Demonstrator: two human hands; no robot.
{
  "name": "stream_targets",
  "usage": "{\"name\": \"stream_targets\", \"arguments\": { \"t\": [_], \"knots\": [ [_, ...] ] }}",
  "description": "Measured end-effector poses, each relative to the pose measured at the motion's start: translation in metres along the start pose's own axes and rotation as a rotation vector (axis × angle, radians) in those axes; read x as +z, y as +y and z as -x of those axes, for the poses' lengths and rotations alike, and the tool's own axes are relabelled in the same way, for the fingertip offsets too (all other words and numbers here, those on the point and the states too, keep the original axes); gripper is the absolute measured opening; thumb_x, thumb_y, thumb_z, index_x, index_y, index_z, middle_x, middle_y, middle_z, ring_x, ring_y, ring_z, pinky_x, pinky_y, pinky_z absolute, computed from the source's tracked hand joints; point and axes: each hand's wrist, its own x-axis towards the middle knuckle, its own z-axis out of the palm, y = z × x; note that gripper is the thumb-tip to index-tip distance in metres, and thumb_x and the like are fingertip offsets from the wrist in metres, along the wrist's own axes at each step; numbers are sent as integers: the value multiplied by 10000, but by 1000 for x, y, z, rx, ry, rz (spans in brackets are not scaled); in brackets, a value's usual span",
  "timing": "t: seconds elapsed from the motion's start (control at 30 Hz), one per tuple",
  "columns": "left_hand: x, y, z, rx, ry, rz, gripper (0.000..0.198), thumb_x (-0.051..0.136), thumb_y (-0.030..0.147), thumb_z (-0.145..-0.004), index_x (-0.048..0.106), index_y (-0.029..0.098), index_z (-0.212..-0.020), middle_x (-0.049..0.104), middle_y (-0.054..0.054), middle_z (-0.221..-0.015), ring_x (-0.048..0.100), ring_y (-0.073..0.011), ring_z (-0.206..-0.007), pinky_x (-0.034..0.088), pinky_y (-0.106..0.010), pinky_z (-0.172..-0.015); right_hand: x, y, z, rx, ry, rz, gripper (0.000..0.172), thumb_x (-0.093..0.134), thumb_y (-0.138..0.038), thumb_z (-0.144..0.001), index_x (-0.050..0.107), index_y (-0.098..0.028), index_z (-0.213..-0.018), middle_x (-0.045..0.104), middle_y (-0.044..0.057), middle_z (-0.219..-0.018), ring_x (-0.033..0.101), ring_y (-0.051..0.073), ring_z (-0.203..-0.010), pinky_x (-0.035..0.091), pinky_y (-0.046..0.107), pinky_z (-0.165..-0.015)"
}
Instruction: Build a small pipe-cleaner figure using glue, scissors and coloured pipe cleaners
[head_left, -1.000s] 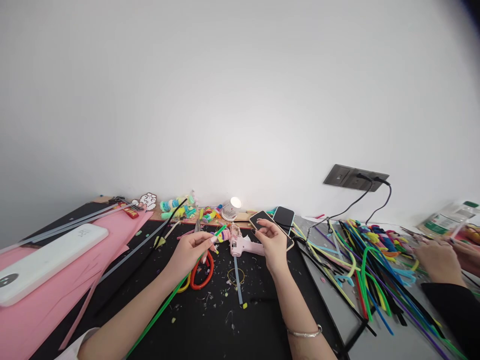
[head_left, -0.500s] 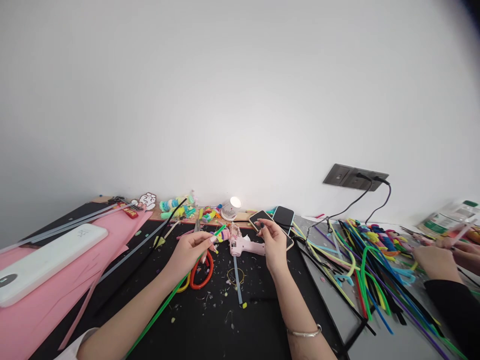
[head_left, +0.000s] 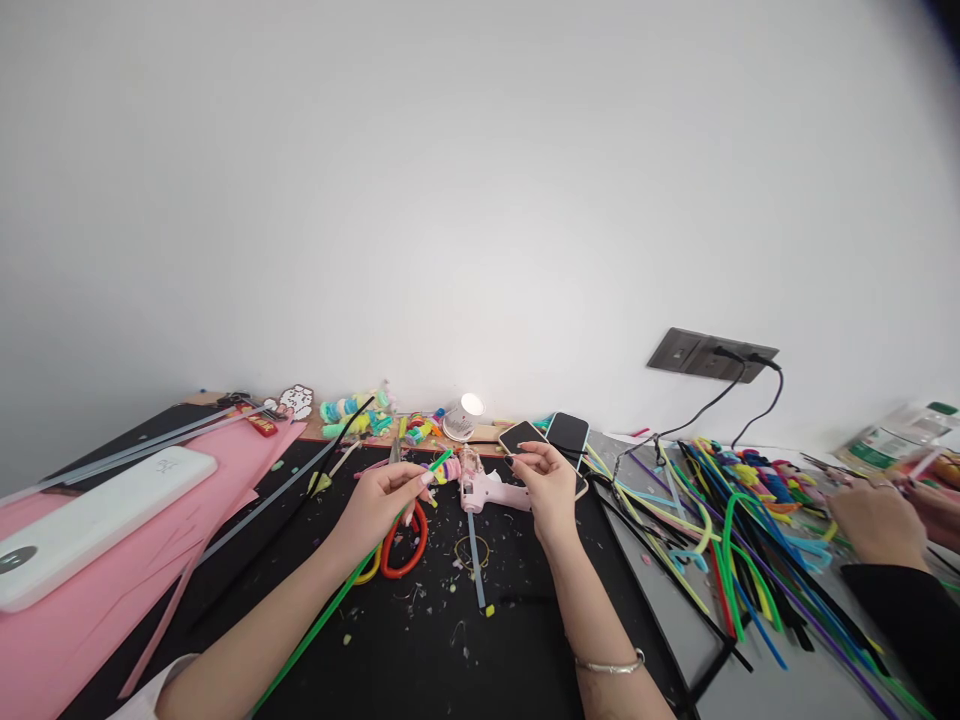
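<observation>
My left hand [head_left: 379,500] is closed in a pinch on a long green pipe cleaner [head_left: 341,590], whose tip carries a small pink and yellow wound piece [head_left: 442,470]. My right hand [head_left: 546,488] hovers over a phone [head_left: 525,440] lying on the black mat, fingers curled with the fingertips close together near the phone's near edge; I cannot make out anything between them. A pink glue gun [head_left: 487,490] lies between my hands with a clear glue stick [head_left: 475,558] sticking out toward me. Red-handled scissors [head_left: 403,540] lie under my left hand.
A second phone [head_left: 568,432] lies beside the first. A heap of coloured pipe cleaners [head_left: 735,530] covers the table's right side, where another person's hands [head_left: 874,520] work. Pink paper [head_left: 90,600] and a white case [head_left: 82,525] sit at left. Cables run to a wall socket [head_left: 709,355].
My right hand's fingers have shifted slightly over the phone, curling closer together. The other person's hands moved a little at right. My left hand stays put.
</observation>
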Motion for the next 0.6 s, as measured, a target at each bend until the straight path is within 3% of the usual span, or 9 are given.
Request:
{"name": "stream_targets", "arguments": {
  "t": [0.1, 0.23, 0.6],
  "knots": [
    [0, 0, 0, 1, -4, 7, 286, 642, 440, -767, 656, 155, -763, 647, -7, -663, 466, -81, -409, 383, -238, -480, 1, -3, 1, 23, 9, 4, 252, 763, -226, -606, 616, -163, -800, 659, -8, -624, 572, 108, -510, 437, 216, -494],
    [0, 0, 0, -4, -7, 12, 290, 644, 443, -766, 653, 153, -763, 644, -4, -663, 465, -79, -408, 382, -237, -481, 2, -6, 2, 31, 30, 6, 228, 743, -277, -630, 608, -162, -774, 578, -50, -547, 407, 54, -369, 292, 187, -375],
    [0, -1, -1, -1, -11, 9, 296, 640, 445, -768, 645, 150, -743, 645, -2, -662, 459, -74, -408, 377, -235, -482, -1, 2, -1, -29, 40, 34, 283, 677, -423, -728, 640, -148, -784, 579, -23, -563, 364, 63, -418, 263, 203, -401]
  ]
}}
